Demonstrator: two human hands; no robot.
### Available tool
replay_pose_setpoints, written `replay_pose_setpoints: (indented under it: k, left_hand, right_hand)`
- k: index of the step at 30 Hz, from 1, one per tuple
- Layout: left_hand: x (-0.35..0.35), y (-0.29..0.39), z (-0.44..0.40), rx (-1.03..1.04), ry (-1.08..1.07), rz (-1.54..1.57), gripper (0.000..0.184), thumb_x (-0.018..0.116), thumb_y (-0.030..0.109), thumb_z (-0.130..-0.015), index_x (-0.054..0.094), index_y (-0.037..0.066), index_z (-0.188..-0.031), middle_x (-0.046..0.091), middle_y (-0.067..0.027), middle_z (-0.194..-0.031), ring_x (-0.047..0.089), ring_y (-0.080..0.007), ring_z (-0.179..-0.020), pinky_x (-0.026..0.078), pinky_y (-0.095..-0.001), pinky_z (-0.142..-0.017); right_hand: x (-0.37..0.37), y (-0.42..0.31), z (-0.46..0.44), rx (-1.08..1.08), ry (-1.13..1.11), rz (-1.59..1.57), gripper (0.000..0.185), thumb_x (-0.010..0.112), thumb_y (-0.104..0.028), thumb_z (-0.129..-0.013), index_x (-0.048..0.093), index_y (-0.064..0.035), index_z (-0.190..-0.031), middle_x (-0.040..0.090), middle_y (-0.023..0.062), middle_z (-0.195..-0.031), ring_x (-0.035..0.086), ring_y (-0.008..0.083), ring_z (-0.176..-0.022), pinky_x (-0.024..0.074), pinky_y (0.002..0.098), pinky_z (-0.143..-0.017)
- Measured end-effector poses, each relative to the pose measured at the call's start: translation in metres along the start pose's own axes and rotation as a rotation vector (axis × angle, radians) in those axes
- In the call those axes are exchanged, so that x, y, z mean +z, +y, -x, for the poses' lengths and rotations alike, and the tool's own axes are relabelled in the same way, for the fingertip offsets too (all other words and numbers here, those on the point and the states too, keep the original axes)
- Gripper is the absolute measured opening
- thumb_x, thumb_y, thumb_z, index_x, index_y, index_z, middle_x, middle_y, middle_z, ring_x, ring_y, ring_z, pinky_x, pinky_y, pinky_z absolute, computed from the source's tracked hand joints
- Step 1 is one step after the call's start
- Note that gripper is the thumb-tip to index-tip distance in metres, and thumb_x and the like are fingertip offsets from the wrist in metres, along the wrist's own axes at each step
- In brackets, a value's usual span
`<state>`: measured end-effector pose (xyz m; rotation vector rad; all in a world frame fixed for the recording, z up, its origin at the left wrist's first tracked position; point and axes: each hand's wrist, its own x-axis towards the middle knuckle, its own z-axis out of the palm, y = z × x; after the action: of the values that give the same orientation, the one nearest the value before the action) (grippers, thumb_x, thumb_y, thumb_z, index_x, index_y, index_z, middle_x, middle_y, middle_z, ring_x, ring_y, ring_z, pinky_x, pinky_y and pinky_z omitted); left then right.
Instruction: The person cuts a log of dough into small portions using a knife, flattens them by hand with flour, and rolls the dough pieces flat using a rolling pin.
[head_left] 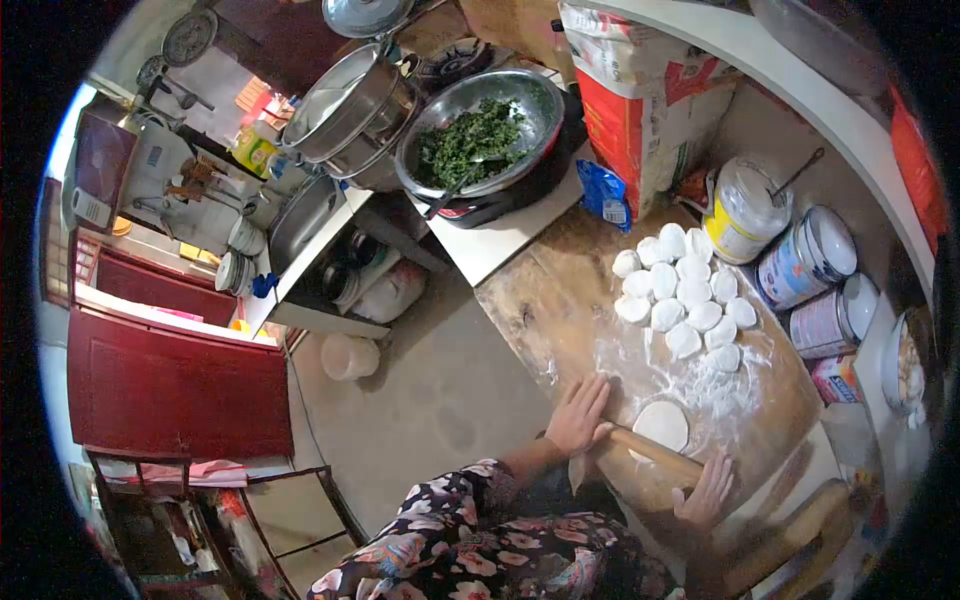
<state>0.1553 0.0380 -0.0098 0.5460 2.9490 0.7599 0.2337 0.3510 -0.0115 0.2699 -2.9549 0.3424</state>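
Observation:
A wooden rolling pin [650,448] lies across the lower part of a rolled, round piece of dough [661,428] on the floured wooden board [550,300]. My left hand [580,412] rests on the pin's left end with its fingers stretched out. At the right end, my right hand [706,490] lies on the pin, its fingers extended too. Several small white dough pieces [692,292] are grouped at the back of the board. Loose flour [715,385] is spread between them and the rolled dough.
Behind the board stand a flour bag [640,120], a blue packet [603,195], a plastic jar [742,215] and tins [800,262]. A metal bowl [545,105] of chopped greens sits back left, beside a steamer pot [350,110]. A white bucket [349,357] is on the floor.

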Motion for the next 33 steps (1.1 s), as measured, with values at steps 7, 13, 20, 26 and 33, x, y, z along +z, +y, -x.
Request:
replay_pose_setpoints:
  k: [7,13,20,26,33]
  left_hand:
    - [-0.01,-0.011,-0.104,-0.413,0.078,-0.05,0.072,0.041,0.043,-0.093,0.02,-0.006,-0.141,0.016,-0.0241,-0.149,0.015,-0.0364,-0.139,0.011,-0.0517,-0.111]
    - [-0.002,-0.003,-0.022,-0.06,-0.01,-0.19,0.071,0.041,0.045,-0.091,0.025,-0.003,-0.141,0.024,-0.0219,-0.147,0.021,-0.0372,-0.137,0.013,-0.0559,-0.109]
    - [0.006,-0.022,-0.083,-0.233,0.205,-0.175,0.068,0.043,0.039,-0.09,0.027,-0.004,-0.139,0.025,-0.0222,-0.146,0.021,-0.0384,-0.136,0.013,-0.0587,-0.107]
    - [-0.01,-0.002,-0.049,-0.114,0.064,-0.289,0.068,0.045,0.039,-0.089,0.029,-0.003,-0.139,0.025,-0.0205,-0.147,0.021,-0.0356,-0.137,0.013,-0.0575,-0.109]
    - [0.011,-0.015,-0.023,-0.167,0.068,-0.242,0.068,0.046,0.037,-0.086,0.031,-0.003,-0.138,0.029,-0.0208,-0.145,0.025,-0.0373,-0.135,0.016,-0.0585,-0.106]
  right_hand:
    - [0.008,0.027,-0.114,0.161,-0.109,0.005,0.063,0.056,-0.022,-0.085,0.033,-0.0043,-0.14,0.028,0.0163,-0.147,0.02,0.0302,-0.139,0.0158,0.0417,-0.113]
    - [-0.003,0.005,-0.013,0.09,-0.093,-0.066,0.071,0.035,-0.053,-0.091,0.036,0.0013,-0.136,0.03,0.0187,-0.146,0.022,0.0354,-0.137,0.0155,0.0539,-0.109]
    - [0.01,0.029,-0.105,0.039,-0.089,0.025,0.068,0.052,-0.044,-0.086,0.039,0.0026,-0.134,0.033,0.0191,-0.143,0.027,0.0374,-0.134,0.0177,0.0508,-0.11]
    - [0.01,0.025,-0.063,0.064,-0.133,-0.049,0.069,0.055,-0.043,-0.084,0.038,0.0017,-0.134,0.033,0.0195,-0.143,0.026,0.0372,-0.134,0.0185,0.0504,-0.11]
    - [0.001,0.022,-0.056,-0.07,-0.121,0.021,0.072,0.049,-0.052,-0.085,0.04,0.0009,-0.133,0.034,0.0194,-0.142,0.027,0.0376,-0.134,0.0185,0.0514,-0.109]
